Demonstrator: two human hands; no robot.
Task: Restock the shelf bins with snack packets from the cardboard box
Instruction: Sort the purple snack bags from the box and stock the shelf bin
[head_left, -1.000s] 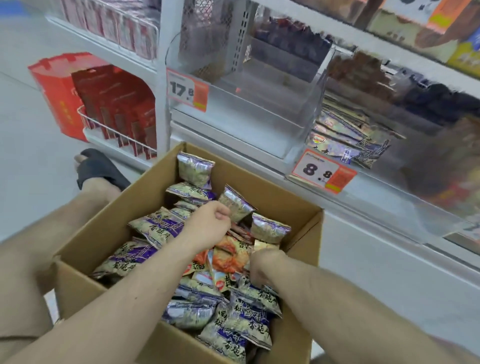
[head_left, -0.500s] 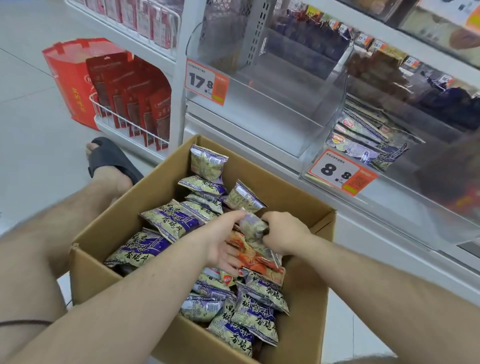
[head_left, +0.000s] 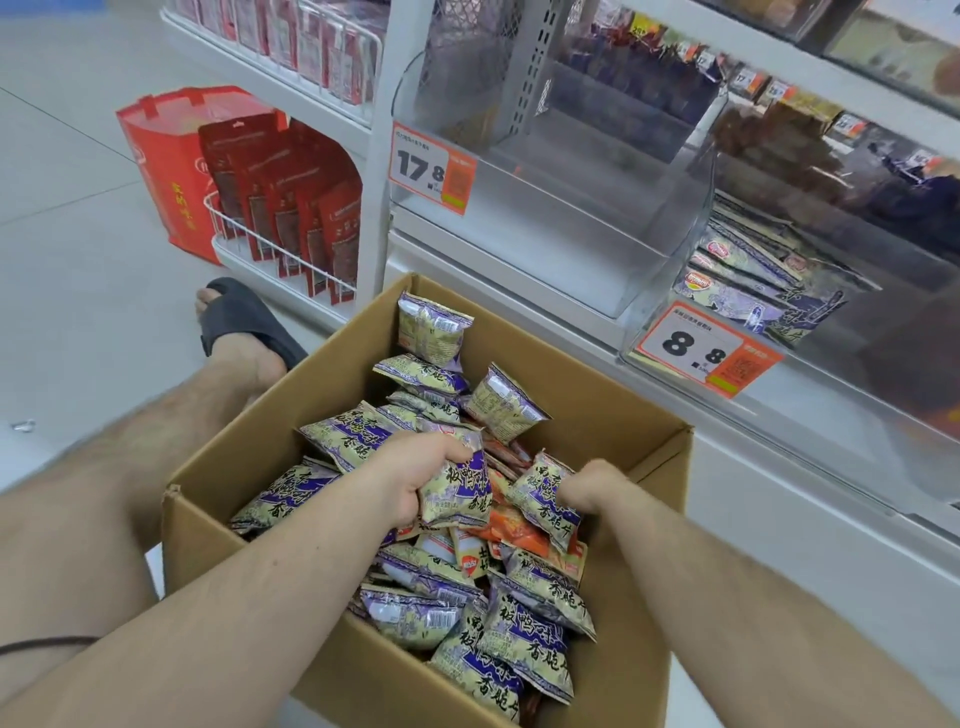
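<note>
Both hands down in the open cardboard box (head_left: 639, 525) on the floor. Left hand (head_left: 410, 480) curled round a purple-and-cream snack packet (head_left: 457, 493), held upright above the pile. Right hand (head_left: 592, 486) grips a second packet (head_left: 545, 506) by its top edge, just beside the first. Clear shelf bin (head_left: 550, 223) behind the box.

Bright, even overhead store light fills the aisle, and shadows stay soft and faint. The clear bin (head_left: 670, 218) fronts carry pale reflections that haze the goods behind them. The wide lens bows the shelf (head_left: 519, 270) edges, and the right edge smears slightly with blur.
</note>
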